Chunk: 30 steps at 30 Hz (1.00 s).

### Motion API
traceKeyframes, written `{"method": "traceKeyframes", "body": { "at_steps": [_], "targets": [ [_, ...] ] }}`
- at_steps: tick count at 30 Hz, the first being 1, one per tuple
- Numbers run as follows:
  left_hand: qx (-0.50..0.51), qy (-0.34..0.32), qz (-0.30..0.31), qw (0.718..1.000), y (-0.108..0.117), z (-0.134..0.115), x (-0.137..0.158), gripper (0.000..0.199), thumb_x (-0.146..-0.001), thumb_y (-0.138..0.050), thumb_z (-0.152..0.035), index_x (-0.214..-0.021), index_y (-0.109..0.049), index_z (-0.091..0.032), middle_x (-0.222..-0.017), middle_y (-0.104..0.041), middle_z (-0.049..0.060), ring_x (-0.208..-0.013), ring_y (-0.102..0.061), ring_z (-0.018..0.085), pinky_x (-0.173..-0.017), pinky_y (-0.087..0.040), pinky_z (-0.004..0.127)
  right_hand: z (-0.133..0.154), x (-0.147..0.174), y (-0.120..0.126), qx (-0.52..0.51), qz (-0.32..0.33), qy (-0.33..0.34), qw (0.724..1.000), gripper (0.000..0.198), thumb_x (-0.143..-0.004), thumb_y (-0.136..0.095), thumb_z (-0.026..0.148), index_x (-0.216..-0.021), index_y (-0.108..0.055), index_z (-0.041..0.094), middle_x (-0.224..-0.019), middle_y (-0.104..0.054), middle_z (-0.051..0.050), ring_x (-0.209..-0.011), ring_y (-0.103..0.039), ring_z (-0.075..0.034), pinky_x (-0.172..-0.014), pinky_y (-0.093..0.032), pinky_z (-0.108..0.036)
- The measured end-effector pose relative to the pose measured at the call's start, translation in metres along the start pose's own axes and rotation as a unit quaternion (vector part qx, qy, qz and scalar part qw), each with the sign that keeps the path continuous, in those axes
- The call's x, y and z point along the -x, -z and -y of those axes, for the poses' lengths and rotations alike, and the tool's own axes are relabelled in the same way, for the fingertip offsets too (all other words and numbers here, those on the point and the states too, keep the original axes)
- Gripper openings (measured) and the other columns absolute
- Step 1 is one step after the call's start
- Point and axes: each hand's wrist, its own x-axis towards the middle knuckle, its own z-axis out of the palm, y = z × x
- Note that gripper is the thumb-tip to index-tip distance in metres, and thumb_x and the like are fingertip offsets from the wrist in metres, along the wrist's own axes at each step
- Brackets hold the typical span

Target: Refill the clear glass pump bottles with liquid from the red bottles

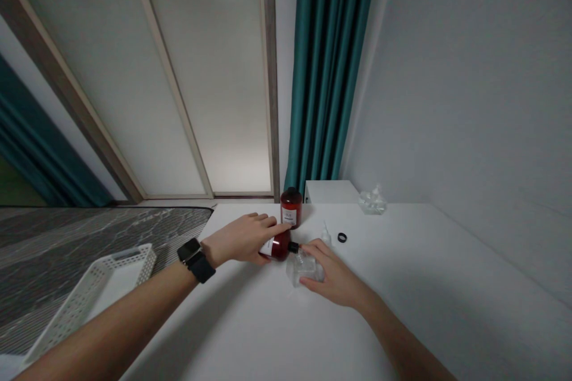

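Observation:
My left hand [250,237], with a black watch on the wrist, is closed around a reddish-brown bottle [281,246] with a white label. That bottle lies tipped to the right, its black neck end over a clear container [297,269]. My right hand [329,271] grips the clear container from the right, thumb below and fingers above. Just behind stands a second reddish-brown bottle [291,208] with a dark cap. A clear nozzle-like piece [326,234] is beyond my right fingers, and a black ring [342,237] lies to its right.
A clear bottle [373,201] stands at the back right of the white table [277,333], beside a white box [331,191]. To the left, lower down, is a white perforated basket [93,286]. A grey wall borders the right side; a green curtain [333,71] hangs behind.

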Motion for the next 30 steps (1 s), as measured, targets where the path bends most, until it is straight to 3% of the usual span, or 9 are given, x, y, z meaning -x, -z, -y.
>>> {"method": "traceKeyframes", "body": {
  "at_steps": [30],
  "targets": [
    [-0.014, -0.01, 0.004, 1.0, 0.001, -0.0001, -0.0016, 0.076, -0.08, -0.073, -0.037, -0.144, -0.035, -0.024, -0.115, -0.065, 0.009, -0.097, -0.065, 0.029, -0.085, -0.048, 0.038, -0.0015, -0.0004, -0.0011, 0.0, -0.005, 0.005, 1.0, 0.054, -0.081, -0.072, 0.022, -0.13, -0.051, 0.025, -0.125, -0.052, -0.008, -0.12, -0.054, -0.024, -0.107, -0.042, -0.042]
  ]
}}
